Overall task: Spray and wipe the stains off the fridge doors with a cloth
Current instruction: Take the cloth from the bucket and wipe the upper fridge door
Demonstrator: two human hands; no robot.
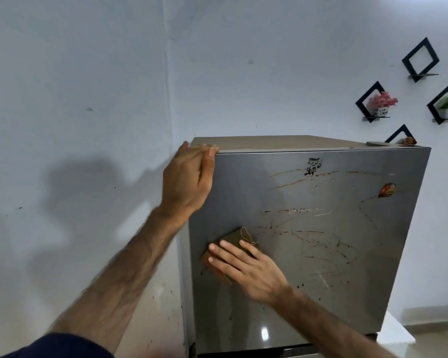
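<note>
The pale bluish painted wall (88, 73) fills the upper and left parts of the frame. In front of it, at centre right, stands the grey brushed-metal fridge door (321, 254), streaked with thin brown stains (308, 232) across its middle and right. Your left hand (189, 177) sits at the door's upper left corner, fingers curled over the top edge and gripping it. Your right hand (246, 267) lies lower left on the door, fingers straight and spread, pressing the folded brown-and-orange cloth (230, 244) flat against the metal. Black diamond-shaped wall shelves (422, 60) hang at upper right, two with small potted plants. A small red oval sticker (386, 190) sits near the door's right edge.
</note>
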